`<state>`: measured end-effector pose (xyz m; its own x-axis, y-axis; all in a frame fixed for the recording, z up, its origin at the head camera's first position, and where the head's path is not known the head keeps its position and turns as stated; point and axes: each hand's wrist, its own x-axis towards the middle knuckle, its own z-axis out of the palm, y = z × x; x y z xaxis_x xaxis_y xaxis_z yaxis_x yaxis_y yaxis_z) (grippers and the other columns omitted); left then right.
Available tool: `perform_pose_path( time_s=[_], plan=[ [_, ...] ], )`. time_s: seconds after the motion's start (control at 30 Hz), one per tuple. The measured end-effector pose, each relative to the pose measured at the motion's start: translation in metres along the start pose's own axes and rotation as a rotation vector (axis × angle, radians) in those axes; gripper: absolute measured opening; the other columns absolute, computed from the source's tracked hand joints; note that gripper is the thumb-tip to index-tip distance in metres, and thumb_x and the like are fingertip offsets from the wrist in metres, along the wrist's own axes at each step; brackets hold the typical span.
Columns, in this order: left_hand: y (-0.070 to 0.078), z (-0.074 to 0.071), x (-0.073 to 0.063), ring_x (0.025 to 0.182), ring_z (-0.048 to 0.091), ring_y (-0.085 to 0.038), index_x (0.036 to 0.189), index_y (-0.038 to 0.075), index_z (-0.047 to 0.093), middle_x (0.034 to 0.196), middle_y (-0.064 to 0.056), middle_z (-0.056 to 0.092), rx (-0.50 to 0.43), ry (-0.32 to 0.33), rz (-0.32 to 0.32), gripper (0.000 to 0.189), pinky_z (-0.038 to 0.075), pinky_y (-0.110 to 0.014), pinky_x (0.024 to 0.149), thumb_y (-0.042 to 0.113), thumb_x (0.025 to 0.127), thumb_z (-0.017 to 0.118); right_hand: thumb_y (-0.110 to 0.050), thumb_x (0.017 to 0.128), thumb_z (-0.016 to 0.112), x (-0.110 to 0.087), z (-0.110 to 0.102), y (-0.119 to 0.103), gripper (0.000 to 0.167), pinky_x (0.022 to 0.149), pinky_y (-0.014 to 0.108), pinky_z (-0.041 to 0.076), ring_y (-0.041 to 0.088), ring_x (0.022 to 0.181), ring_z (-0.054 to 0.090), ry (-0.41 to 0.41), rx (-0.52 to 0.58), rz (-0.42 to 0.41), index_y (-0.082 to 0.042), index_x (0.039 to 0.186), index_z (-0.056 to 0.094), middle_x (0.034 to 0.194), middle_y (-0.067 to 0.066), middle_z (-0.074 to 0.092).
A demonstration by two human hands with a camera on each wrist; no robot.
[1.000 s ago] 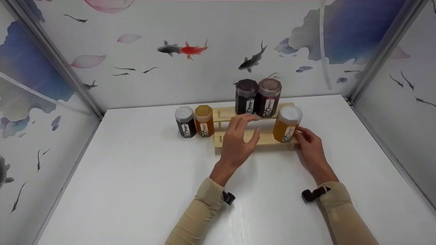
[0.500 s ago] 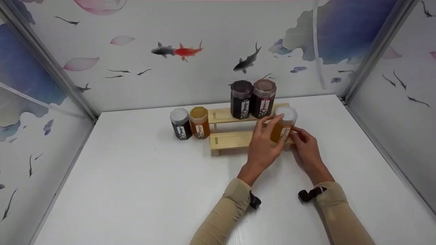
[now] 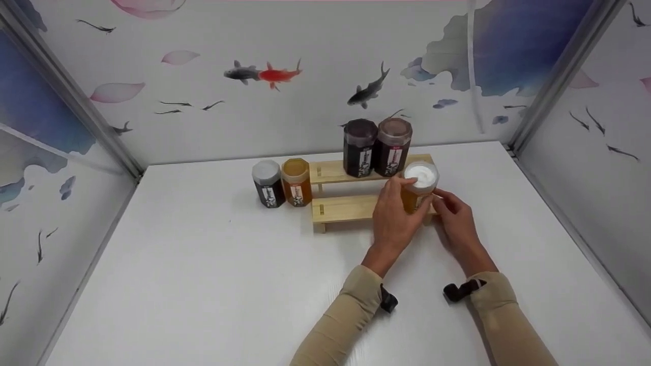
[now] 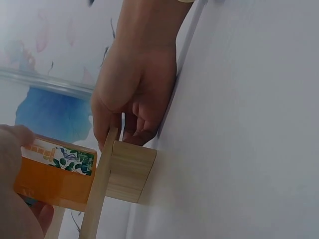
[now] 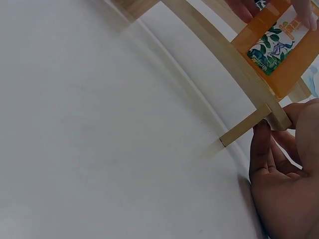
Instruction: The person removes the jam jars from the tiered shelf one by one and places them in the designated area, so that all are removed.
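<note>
My left hand (image 3: 395, 219) grips an amber jar (image 3: 421, 176) with a white lid, its thumb and fingers on opposite sides. The jar stands upright at the right end of the lower shelf of a two-tier wooden rack (image 3: 342, 207). In both wrist views the amber jar (image 5: 286, 69) rests with its base right at the shelf board, its picture label showing. At that same right end my right hand (image 3: 459, 219) pinches the board, thumb above and fingers curled beneath by the support leg (image 5: 244, 127).
On the upper shelf stand a dark jar (image 3: 359, 147) and a dark red jar (image 3: 394, 147), side by side. Left of the rack, a dark jar with a white lid (image 3: 268, 184) and an amber jar with a yellow lid (image 3: 297, 182) stand on the white table (image 3: 203, 284). Panels surround the table.
My left hand has moved right from the rack's middle and taken hold of the amber jar, which has shifted slightly left on the shelf. My right hand keeps its pinch on the rack's end.
</note>
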<state>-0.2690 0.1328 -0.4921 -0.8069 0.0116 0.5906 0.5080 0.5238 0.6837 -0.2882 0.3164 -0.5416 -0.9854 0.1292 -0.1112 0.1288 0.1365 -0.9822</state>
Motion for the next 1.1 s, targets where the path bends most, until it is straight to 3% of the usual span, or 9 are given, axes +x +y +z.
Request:
perform_pose_path(
  time_s=[0.3, 0.53, 0.7, 0.87, 1.1],
  plan=[
    [0.002, -0.004, -0.003, 0.132, 0.067, -0.018, 0.130, 0.016, 0.057, 0.145, -0.007, 0.066, -0.018, 0.050, 0.007, 0.053, 0.056, -0.031, 0.110, 0.041, 0.094, 0.086, -0.047, 0.109, 0.062, 0.000, 0.000, -0.001, 0.057, 0.092, 0.016, 0.055, 0.015, 0.119, 0.053, 0.012, 0.026, -0.016, -0.017, 0.158, 0.055, 0.145, -0.001, 0.058],
    [-0.003, -0.013, -0.002, 0.130, 0.065, -0.015, 0.135, 0.016, 0.055, 0.139, -0.005, 0.065, -0.050, 0.070, 0.015, 0.056, 0.056, -0.028, 0.109, 0.034, 0.092, 0.086, -0.048, 0.110, 0.060, 0.000, 0.002, -0.003, 0.058, 0.099, 0.010, 0.053, 0.011, 0.130, 0.054, 0.011, 0.039, -0.013, -0.016, 0.159, 0.053, 0.160, 0.006, 0.050],
    [-0.015, -0.031, 0.001, 0.127, 0.066, -0.014, 0.141, 0.016, 0.054, 0.136, -0.005, 0.067, -0.065, 0.093, 0.032, 0.062, 0.060, -0.036, 0.105, 0.033, 0.091, 0.085, -0.045, 0.111, 0.059, 0.000, 0.002, -0.004, 0.058, 0.101, 0.011, 0.053, 0.012, 0.135, 0.056, -0.017, 0.086, -0.002, -0.016, 0.160, 0.051, 0.161, 0.010, 0.047],
    [-0.029, -0.056, 0.001, 0.127, 0.067, -0.016, 0.144, 0.016, 0.053, 0.137, -0.008, 0.068, -0.112, 0.086, 0.026, 0.064, 0.062, -0.043, 0.104, 0.034, 0.091, 0.085, -0.049, 0.112, 0.056, -0.001, 0.001, -0.003, 0.060, 0.107, 0.013, 0.051, 0.015, 0.145, 0.051, -0.031, 0.059, 0.007, -0.020, 0.163, 0.048, 0.168, 0.009, 0.043],
    [-0.056, -0.093, 0.000, 0.130, 0.066, -0.018, 0.145, 0.016, 0.053, 0.141, -0.008, 0.067, -0.113, 0.094, 0.015, 0.063, 0.059, -0.035, 0.108, 0.033, 0.093, 0.084, -0.048, 0.112, 0.056, -0.001, 0.002, -0.003, 0.060, 0.117, 0.020, 0.047, 0.018, 0.153, 0.046, -0.042, 0.103, 0.023, -0.020, 0.164, 0.047, 0.170, 0.008, 0.040]
  ],
)
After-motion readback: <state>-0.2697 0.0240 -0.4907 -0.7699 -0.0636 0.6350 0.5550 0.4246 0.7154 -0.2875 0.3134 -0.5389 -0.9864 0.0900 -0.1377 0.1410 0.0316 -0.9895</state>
